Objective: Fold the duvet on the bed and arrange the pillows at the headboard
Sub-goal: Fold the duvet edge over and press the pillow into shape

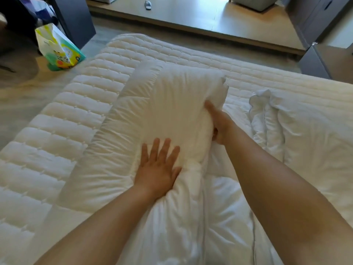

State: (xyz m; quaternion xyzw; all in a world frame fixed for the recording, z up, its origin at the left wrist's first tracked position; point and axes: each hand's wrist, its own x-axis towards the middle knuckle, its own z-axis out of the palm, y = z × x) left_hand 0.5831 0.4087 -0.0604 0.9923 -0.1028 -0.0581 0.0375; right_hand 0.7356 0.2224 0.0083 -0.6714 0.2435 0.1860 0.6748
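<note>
Seen from above, looking down over two bare forearms onto a white bed [57,115] with a quilted mattress cover stitched in rows. At the middle of the bed, a white duvet [164,104] bunched into a thick, puffy fold, lying lengthwise away from the viewer and resting on the quilted cover. On the near part of the duvet, the left hand [158,167], laid flat palm-down, fingers straight and slightly spread, pressing into the soft fabric. At the duvet's right edge, the right hand [219,123], turned sideways, thumb on top and fingers curled under the fold, gripping a thick roll of the filling; fingertips hidden in the cloth. To the right of the duvet, more white bedding [267,119] lying rumpled in ridges with a thin blue-grey piped edge, touching the duvet; cannot tell whether a pillow or another part of the same duvet. To the left of the duvet, bare quilted cover running out to the rounded far-left corner of the bed. Beyond that corner, on the floor, a colourful printed plastic pack [57,48], green, yellow and white, leaning beside dark furniture [76,20]. Beyond the duvet, past the far edge of the bed, a pale wooden floor [191,18] with a raised step and a small light slipper [148,4] lying on it.
</note>
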